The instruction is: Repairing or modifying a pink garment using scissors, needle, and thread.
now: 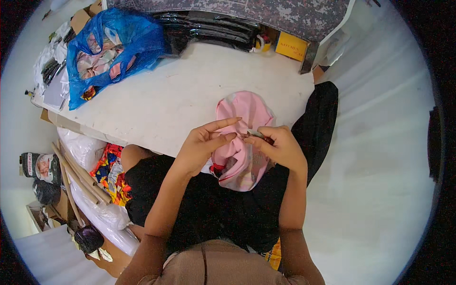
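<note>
Between 2 hands point(197, 148) point(286, 151), pink fabric point(241, 157), long axis from lap point(213, 209) toward table point(190, 80).

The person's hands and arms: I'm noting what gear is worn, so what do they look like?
The left hand and right hand are bare, without gloves; no watch or bracelet shows. No sleeve covers the forearms. Nearer the brown ribbed top, where any sleeve begins is hard to tell.
</note>
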The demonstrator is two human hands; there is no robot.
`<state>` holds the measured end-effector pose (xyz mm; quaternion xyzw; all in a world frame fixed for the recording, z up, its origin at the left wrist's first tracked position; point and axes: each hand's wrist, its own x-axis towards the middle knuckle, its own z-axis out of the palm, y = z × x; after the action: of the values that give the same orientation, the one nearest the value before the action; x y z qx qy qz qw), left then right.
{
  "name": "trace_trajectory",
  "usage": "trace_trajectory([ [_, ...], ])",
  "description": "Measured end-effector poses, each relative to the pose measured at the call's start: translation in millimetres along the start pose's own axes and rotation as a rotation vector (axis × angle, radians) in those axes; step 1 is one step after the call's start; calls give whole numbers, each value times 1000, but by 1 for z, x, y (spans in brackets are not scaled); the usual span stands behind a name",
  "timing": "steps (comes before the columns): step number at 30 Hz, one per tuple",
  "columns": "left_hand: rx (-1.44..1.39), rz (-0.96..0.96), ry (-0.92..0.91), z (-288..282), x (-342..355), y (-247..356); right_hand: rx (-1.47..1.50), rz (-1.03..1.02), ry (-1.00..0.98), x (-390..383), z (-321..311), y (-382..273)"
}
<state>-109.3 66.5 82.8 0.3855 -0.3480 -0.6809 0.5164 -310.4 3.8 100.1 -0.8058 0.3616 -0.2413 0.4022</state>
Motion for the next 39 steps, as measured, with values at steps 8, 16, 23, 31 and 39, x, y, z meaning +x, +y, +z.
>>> trace_trajectory([
  [8, -24, 1, -51, -1, 2, -3, -82, -64, 3, 1, 0, 0],
  [16, -155, -55, -170, -2, -1, 2, -38, 93, -33, -1, -4, 1],
  [23, -210, -76, -200, -8, 1, -1, -90, -20, 5, 0, -4, 5],
  [31, -124, -70, -156, -10, 3, -7, -156, 50, -95, 1, -6, 3],
  [39, -91, -87, -140, -8, 2, -9, -198, 58, -81, 0, -4, 5],
])
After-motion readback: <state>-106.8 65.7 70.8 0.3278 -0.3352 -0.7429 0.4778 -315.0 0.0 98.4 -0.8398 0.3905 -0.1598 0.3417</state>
